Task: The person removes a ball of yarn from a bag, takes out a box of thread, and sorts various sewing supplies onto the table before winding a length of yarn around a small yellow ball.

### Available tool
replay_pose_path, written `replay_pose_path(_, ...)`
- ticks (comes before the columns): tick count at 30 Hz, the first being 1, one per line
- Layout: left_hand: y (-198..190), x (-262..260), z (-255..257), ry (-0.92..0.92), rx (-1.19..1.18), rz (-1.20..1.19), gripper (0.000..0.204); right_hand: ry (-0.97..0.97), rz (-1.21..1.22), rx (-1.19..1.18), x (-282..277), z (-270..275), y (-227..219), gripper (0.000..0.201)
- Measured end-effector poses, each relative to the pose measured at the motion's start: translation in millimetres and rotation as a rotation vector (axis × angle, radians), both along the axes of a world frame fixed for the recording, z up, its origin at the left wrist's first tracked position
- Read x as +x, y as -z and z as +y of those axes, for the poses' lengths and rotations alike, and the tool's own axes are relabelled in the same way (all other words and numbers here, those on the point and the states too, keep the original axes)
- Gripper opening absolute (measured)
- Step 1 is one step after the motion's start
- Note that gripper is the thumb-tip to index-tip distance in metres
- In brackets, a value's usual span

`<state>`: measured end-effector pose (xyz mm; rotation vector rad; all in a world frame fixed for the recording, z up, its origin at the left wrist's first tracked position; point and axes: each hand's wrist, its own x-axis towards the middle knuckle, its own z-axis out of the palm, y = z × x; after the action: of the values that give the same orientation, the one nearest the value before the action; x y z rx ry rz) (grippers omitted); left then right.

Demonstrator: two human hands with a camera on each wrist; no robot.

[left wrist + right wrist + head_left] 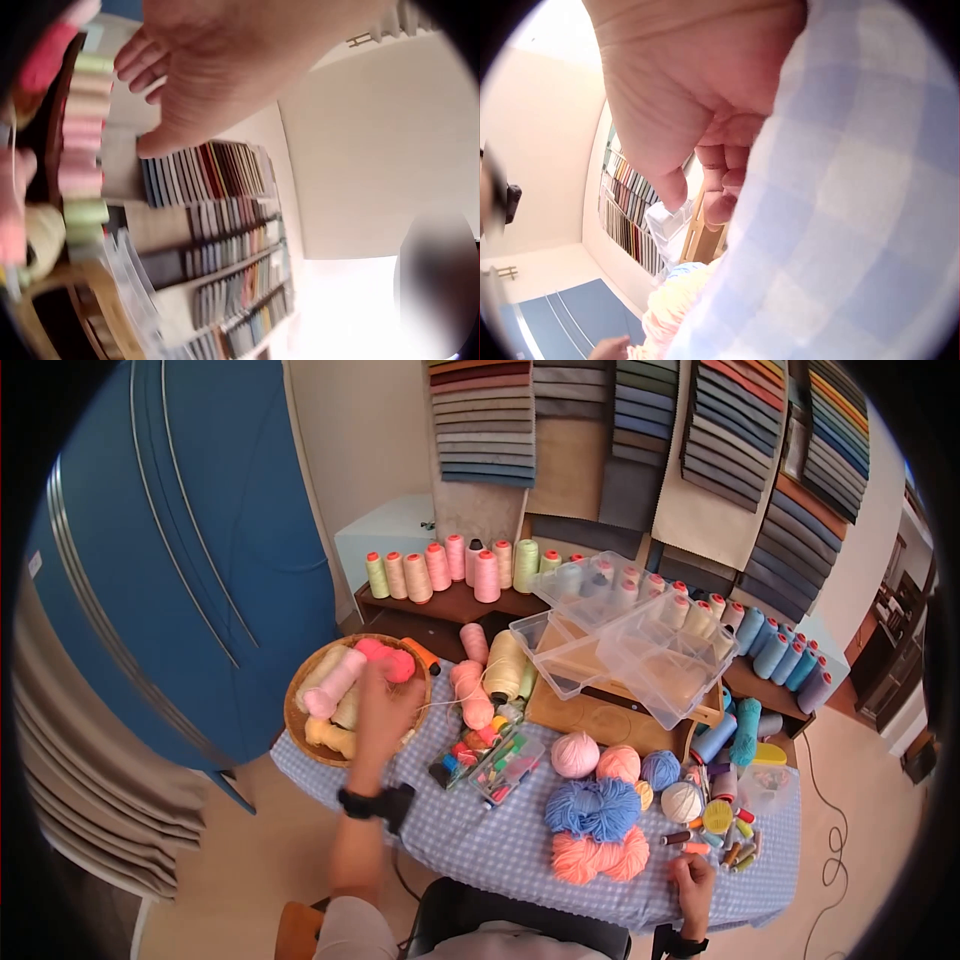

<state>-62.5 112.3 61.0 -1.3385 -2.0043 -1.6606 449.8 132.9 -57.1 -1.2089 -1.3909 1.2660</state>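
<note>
My left hand [388, 710] is over the right side of a round wicker basket [294, 728], fingers extended and nothing gripped. Inside the basket lie a pale pink yarn skein [335, 682], bright pink yarn [401, 666] near the fingertips and a yellow skein [330, 738]. The left wrist view shows the same palm [217, 75] with loosely spread fingers. On the checked tablecloth [500, 860] near the front edge, my right hand [692, 885] rests with loosely bent fingers, holding nothing. Just beyond it are small thread spools [740, 852] and a peach yarn skein [600, 857].
A blue skein [592, 810] and several yarn balls [575, 755] lie mid-table. Left of them is a clear box [508, 765] of small items. Behind, a clear divided organizer [640, 650] tilts over a wooden box [570, 712]. Thread cones [486, 577] line the back shelf.
</note>
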Motion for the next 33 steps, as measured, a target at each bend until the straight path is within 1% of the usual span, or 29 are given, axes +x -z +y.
replay_pose_path(1, 0.7, -36.8, -3.6, -0.121, -0.136, 0.063, 0.041, 0.007, 0.006, -0.010, -1.2, -1.4, 0.3, 0.017)
replay_pose_path(2, 9.9, -77.6, -7.5, -0.239, -0.269, 0.125, 0.048, 0.000, -0.028, -0.008, -0.8, -1.2, -0.7, 0.017)
replay_pose_path(3, 36.7, -125.6, -8.3, -0.465, -0.347, 0.381, 0.066, -0.003, -0.061, -0.003, -0.9, 0.6, -2.0, 0.017)
replay_pose_path(4, 10.7, -114.8, -20.0, -0.510, -0.619, 0.227, 0.071, -0.010, -0.083, 0.015, -3.0, 0.8, -2.0, 0.015)
replay_pose_path(6, 36.7, -156.2, -26.8, -0.567, -0.829, 0.272, 0.069, 0.001, -0.109, 0.025, -3.6, 0.9, -0.6, 0.014)
replay_pose_path(7, 43.0, -167.1, -31.9, -0.501, -0.848, 0.318, 0.059, -0.009, -0.135, 0.040, -4.3, 0.8, -0.9, 0.014)
replay_pose_path(8, 44.5, -168.5, -32.3, -0.504, -0.864, 0.280, 0.053, -0.001, -0.151, 0.034, -5.3, 0.4, -3.5, 0.013)
replay_pose_path(9, 49.0, -169.7, -34.3, -0.501, -0.773, 0.340, 0.049, 0.038, -0.144, 0.024, -6.7, 0.3, -6.3, 0.013)
replay_pose_path(11, 42.4, -168.5, -36.9, -0.372, -0.696, 0.220, 0.040, 0.009, -0.205, 0.028, -6.3, -1.6, -9.8, 0.012)
replay_pose_path(12, 37.0, -161.7, -36.5, -0.366, -0.686, 0.204, 0.042, 0.007, -0.198, 0.012, -4.4, -1.9, -5.9, 0.014)
replay_pose_path(13, 29.7, -152.6, -35.9, -0.363, -0.675, 0.185, 0.044, 0.038, -0.198, 0.000, -3.9, -2.8, -8.4, 0.014)
replay_pose_path(14, 23.1, -141.3, -35.6, -0.335, -0.681, 0.197, 0.044, 0.017, -0.178, 0.016, -5.3, -3.3, -11.9, 0.014)
replay_pose_path(16, 6.0, -111.1, -33.1, -0.367, -0.538, 0.137, 0.044, -0.008, -0.172, 0.045, -2.9, -3.0, -4.9, 0.016)
replay_pose_path(17, 1.6, -98.2, -35.9, -0.350, -0.542, 0.146, 0.044, 0.010, -0.169, 0.038, -1.7, -4.3, -2.4, 0.016)
replay_pose_path(19, -4.3, -71.7, -37.1, -0.322, -0.406, 0.135, 0.036, -0.010, -0.214, 0.053, -1.7, -2.9, -4.1, 0.016)
replay_pose_path(20, -5.4, -56.2, -37.9, -0.299, -0.407, 0.143, 0.036, -0.015, -0.223, 0.022, -2.0, -3.6, -8.5, 0.018)
replay_pose_path(21, -5.1, -39.4, -40.7, -0.192, -0.432, 0.036, 0.033, 0.007, -0.221, 0.013, -1.8, -4.7, -8.7, 0.018)
replay_pose_path(22, -3.2, -21.5, -44.6, -0.088, -0.456, -0.075, 0.030, -0.012, -0.237, 0.021, -0.8, -4.0, -7.9, 0.019)
replay_pose_path(23, -1.1, -2.5, -47.5, 0.086, -0.495, -0.076, 0.027, -0.032, -0.252, 0.031, -0.4, -3.1, -9.0, 0.019)
replay_pose_path(24, 8.5, 15.7, -48.0, 0.316, -0.416, -0.242, 0.026, -0.036, -0.221, 0.014, -1.5, -3.3, -12.7, 0.019)
replay_pose_path(25, 8.4, 43.8, -45.8, 0.448, -0.425, -0.506, 0.026, -0.007, -0.222, 0.010, -1.1, -3.5, -13.7, 0.019)
replay_pose_path(26, 21.4, 56.4, -46.5, 0.511, -0.501, -0.502, 0.030, -0.029, -0.204, 0.042, -0.5, -3.8, -12.1, 0.019)
replay_pose_path(27, 2.9, 99.6, -45.3, 0.668, -0.515, -0.659, 0.036, -0.049, -0.183, 0.078, -0.2, -2.8, -10.5, 0.019)
replay_pose_path(28, 17.2, 120.9, -39.9, 0.795, -0.464, -0.701, 0.044, -0.058, -0.158, 0.095, 0.4, -2.5, -9.2, 0.018)
replay_pose_path(29, 15.7, 144.7, -38.0, 0.889, -0.498, -0.752, 0.048, -0.028, -0.160, 0.088, 0.6, -3.5, -4.7, 0.018)
replay_pose_path(30, 25.7, 158.5, -33.9, 0.958, -0.552, -0.719, 0.051, -0.030, -0.070, 0.106, 1.8, -2.7, -0.5, 0.017)
replay_pose_path(31, 25.5, 180.1, -27.7, 1.058, -0.540, -0.711, 0.053, -0.034, 0.014, 0.128, 2.5, -2.7, -4.1, 0.016)
replay_pose_path(32, 29.1, 197.5, -23.0, 1.117, -0.551, -0.737, 0.054, -0.067, -0.002, 0.177, 1.5, -7.5, -12.1, 0.015)
replay_pose_path(33, 33.1, 213.0, -16.9, 1.173, -0.560, -0.760, 0.054, -0.155, 0.046, 0.181, 0.0, -10.8, -15.7, 0.023)
